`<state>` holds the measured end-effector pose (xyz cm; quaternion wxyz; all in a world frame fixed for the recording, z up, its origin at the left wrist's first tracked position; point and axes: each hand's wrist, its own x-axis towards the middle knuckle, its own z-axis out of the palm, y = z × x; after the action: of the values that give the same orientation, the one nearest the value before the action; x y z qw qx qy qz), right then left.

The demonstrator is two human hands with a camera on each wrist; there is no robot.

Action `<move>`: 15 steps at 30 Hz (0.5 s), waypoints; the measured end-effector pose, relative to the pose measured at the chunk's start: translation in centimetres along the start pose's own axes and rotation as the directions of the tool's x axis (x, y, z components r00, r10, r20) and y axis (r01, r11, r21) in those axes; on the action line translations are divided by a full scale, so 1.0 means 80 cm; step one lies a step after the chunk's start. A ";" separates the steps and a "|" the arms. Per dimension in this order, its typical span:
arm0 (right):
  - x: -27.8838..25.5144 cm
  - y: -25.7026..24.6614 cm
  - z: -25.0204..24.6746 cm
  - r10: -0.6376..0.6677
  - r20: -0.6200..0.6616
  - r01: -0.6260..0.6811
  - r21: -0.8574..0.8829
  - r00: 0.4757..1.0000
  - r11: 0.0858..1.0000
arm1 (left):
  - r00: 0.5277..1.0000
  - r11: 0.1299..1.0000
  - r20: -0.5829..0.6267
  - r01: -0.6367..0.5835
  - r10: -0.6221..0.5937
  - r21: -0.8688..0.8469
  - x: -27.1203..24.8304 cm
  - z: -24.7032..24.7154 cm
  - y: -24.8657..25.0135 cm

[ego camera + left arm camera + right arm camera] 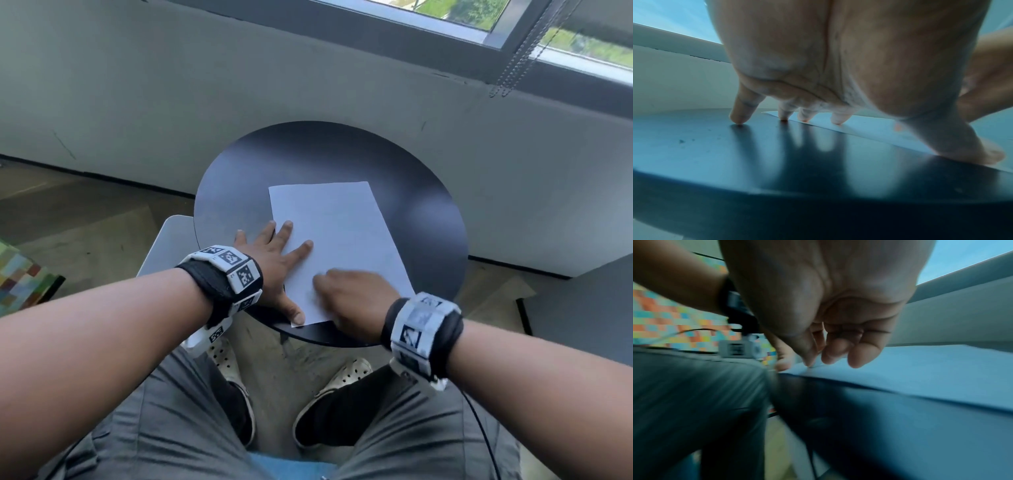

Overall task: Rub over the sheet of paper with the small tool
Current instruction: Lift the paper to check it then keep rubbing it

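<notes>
At lower left of the head view, a patchwork-coloured object (pixel 20 277) sits on the floor beside a seated person's left arm. Toward the centre, the left hand (pixel 274 260) lies flat with fingers spread and straight: the two outer fingertips (pixel 739 119) rest on the round dark desk (pixel 239 192), the others and the thumb press the left edge of the paper (pixel 339 233), as the left wrist view confirms. The sheet lies slightly askew on the near half of the desk, its near corner reaching the desk's rim. At lower centre, the right hand (pixel 352 291) hovers blurred over the paper's near portion, its fingers (pixel 861 356) curled downward with tips touching the sheet in the right wrist view; thumb and forefinger are drawn together, but whether they pinch the small tool cannot be told, as no tool is visible. Both wrists wear bands with black-and-white markers. At upper right, a window (pixel 513 20) with a hanging bead chain (pixel 513 68) stands above the grey wall.
</notes>
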<state>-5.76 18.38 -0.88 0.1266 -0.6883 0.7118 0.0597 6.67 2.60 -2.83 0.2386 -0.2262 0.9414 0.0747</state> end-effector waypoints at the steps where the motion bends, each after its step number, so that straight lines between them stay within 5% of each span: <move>1: -0.010 -0.014 0.002 -0.081 0.042 0.080 0.008 0.996 0.997 | 1.000 1.000 0.001 0.001 -0.001 0.002 0.000 0.000 -0.001; 3: -0.011 -0.011 0.000 -0.071 0.044 0.071 -0.005 0.997 0.997 | 1.000 1.000 0.002 0.004 -0.004 0.006 0.000 0.000 -0.001; 7: 0.009 0.038 -0.013 0.320 0.003 -0.320 0.040 0.947 0.947 | 1.000 1.000 0.004 -0.001 0.001 0.003 -0.001 -0.001 -0.001; 9: 0.003 0.025 -0.013 0.308 -0.014 -0.307 0.065 0.951 0.949 | 1.000 1.000 0.006 -0.003 0.003 0.000 -0.001 -0.002 -0.001; 13: -0.022 -0.030 0.002 0.062 0.049 -0.065 0.073 0.997 0.995 | 1.000 1.000 0.013 0.000 -0.001 0.002 0.000 -0.001 -0.003; 15: -0.011 -0.001 0.002 0.167 0.027 -0.168 0.048 0.986 0.985 | 1.000 1.000 0.008 -0.004 0.004 0.005 -0.001 0.000 -0.004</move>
<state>-5.66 19.30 -0.83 0.1463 -0.6218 0.7670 0.0602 6.85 2.36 -2.83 0.2426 -0.2236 0.9411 0.0739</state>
